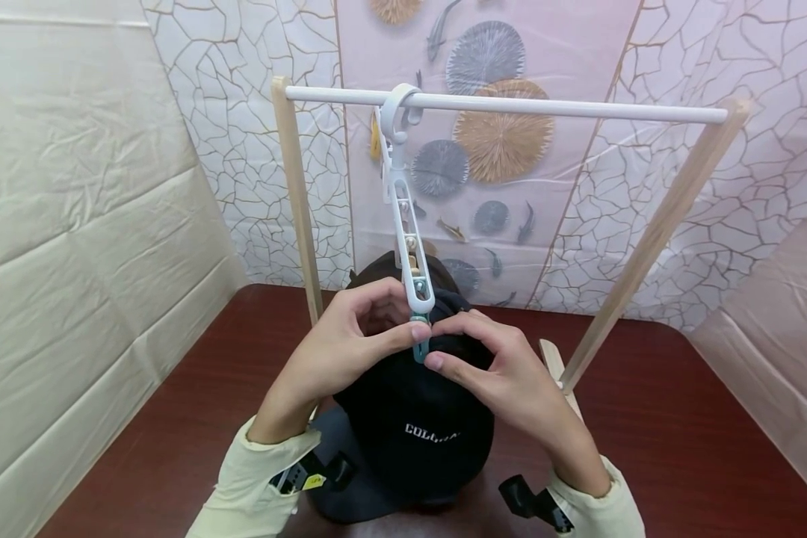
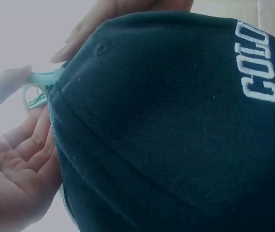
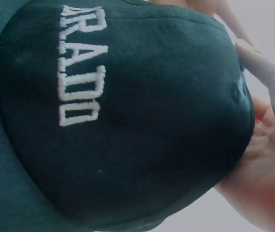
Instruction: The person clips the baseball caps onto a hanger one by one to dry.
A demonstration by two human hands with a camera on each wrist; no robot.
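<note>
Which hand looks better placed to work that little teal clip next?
Probably the left. The left hand pinches the teal clip between thumb and fingers, while the right hand seems occupied, holding the top of the black cap right beside the clip.

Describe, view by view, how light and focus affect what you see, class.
Head view: fairly even light, though the lettered cap loses fabric detail in its darkness; left wrist view: white glare swamps the background, hazing the left hand near the clip; right wrist view: pale background, white lettering slightly soft.
</note>
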